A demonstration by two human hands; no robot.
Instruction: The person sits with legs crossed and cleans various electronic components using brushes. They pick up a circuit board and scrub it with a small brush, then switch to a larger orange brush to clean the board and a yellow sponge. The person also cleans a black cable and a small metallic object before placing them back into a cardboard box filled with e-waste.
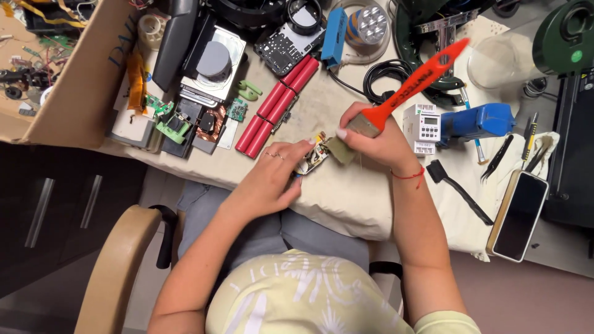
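Observation:
My right hand (374, 145) grips a paintbrush (408, 89) with an orange handle, its bristles pressed down on a small circuit board (317, 154). My left hand (275, 170) holds that board steady on the cream cloth (346, 198) near the table's front edge. The handle slants up and to the right over the bench. A red string circles my right wrist.
Red cylindrical battery cells (278, 105) lie left of the hands. A white timer module (422, 127), blue tool (476, 120), black brush (458, 192), tweezers (498, 158) and a phone (520, 216) sit right. Dismantled electronics (192, 93) and a cardboard box (74, 80) crowd the left.

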